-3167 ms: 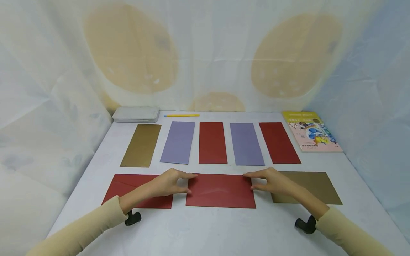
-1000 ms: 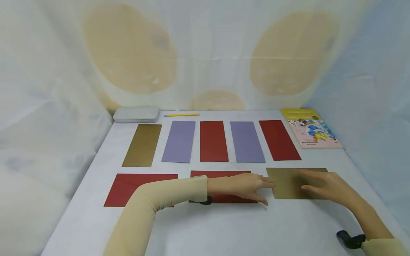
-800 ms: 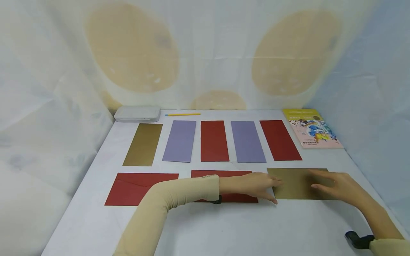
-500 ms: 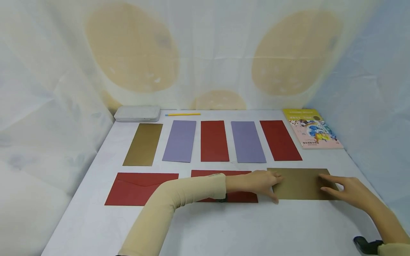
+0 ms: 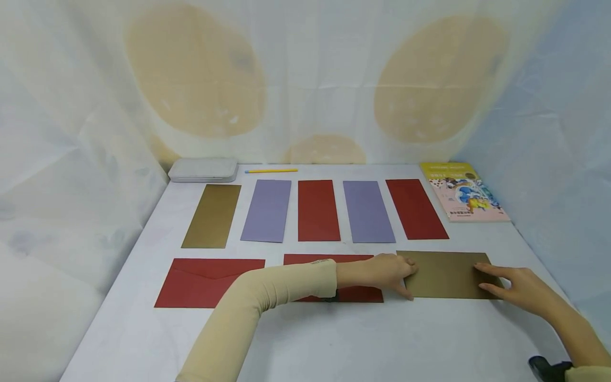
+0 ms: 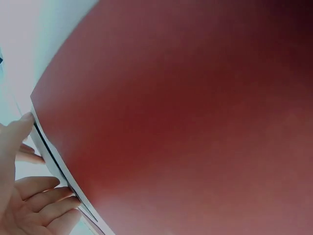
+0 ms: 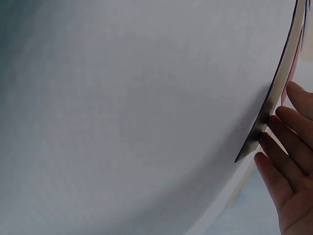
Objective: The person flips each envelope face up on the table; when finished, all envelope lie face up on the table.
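Gold rectangle (image 5: 448,275), one: flat on the white tabletop (image 5: 334,342), right of a red rectangle (image 5: 360,295). Left hand (image 5: 384,273) and right hand (image 5: 527,291): fingers loosely spread at its opposite ends, gripping nothing. Risk: uneven pushing might skew or buckle it. Material: apparently thin paper, smooth, straight-edged.

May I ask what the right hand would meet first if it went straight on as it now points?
The right hand would first meet the near gold sheet at its fingertips; across that, probably the left hand, though depth is unclear.
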The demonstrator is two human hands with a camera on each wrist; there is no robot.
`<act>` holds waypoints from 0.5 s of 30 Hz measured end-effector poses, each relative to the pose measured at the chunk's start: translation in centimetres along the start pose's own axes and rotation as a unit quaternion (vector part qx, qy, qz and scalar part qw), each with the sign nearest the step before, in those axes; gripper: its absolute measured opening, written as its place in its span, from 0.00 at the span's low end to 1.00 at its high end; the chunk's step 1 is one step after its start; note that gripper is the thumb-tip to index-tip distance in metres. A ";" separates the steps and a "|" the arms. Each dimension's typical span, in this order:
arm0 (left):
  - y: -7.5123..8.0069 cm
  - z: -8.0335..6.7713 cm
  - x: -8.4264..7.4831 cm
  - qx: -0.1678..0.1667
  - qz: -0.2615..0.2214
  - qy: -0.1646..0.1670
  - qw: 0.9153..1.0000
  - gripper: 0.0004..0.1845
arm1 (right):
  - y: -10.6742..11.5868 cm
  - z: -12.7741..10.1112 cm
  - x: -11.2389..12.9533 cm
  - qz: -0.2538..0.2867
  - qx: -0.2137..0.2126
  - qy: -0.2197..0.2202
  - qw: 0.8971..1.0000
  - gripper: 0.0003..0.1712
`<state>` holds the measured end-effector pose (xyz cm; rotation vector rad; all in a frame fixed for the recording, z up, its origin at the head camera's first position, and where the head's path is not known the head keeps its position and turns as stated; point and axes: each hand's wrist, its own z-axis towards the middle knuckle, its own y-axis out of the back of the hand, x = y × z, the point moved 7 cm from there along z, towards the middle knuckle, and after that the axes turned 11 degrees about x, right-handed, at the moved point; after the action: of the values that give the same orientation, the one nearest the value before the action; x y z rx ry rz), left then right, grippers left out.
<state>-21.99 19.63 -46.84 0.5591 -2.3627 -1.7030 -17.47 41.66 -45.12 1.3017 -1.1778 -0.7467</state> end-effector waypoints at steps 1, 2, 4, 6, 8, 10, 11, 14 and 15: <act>0.0 0.0 0.0 0.001 0.003 0.002 1.000 0.40 | 0.0 -0.1 0.0 0.004 0.001 0.000 1.000 0.27; -0.1 0.0 -0.1 0.000 0.008 0.003 1.000 0.40 | 0.0 -0.1 -0.1 0.010 0.001 -0.001 1.000 0.26; -0.2 -0.1 -0.2 -0.006 0.017 0.000 1.000 0.38 | 0.1 -0.4 -0.3 0.013 -0.008 -0.002 1.000 0.25; -0.2 -0.2 -0.2 -0.011 0.020 -0.005 1.000 0.37 | 0.3 -1.0 -0.8 0.007 -0.023 -0.002 1.000 0.26; -0.1 -0.3 -0.3 -0.017 0.013 -0.012 1.000 0.36 | 0.6 -1.7 -1.2 -0.002 -0.042 0.006 0.999 0.33; 0.0 -0.5 -0.2 -0.019 -0.004 -0.016 1.000 0.36 | 0.8 -2.4 -1.5 -0.016 -0.063 0.020 0.998 0.42; 0.1 -0.6 -0.1 -0.016 -0.015 -0.018 1.000 0.36 | 0.9 -2.7 -1.7 -0.020 -0.067 0.024 0.997 0.46; 0.3 -0.8 0.0 -0.015 -0.044 -0.020 0.999 0.36 | 1.0 -3.3 -2.0 -0.028 -0.076 0.024 0.996 0.46; 0.4 -0.9 0.0 -0.013 -0.052 -0.021 0.998 0.36 | 1.1 -3.6 -2.1 -0.025 -0.078 0.017 0.996 0.44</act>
<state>-21.77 18.97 -46.18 0.6596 -2.3739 -1.8041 -14.96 44.98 -44.11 1.2135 -1.0409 -0.8334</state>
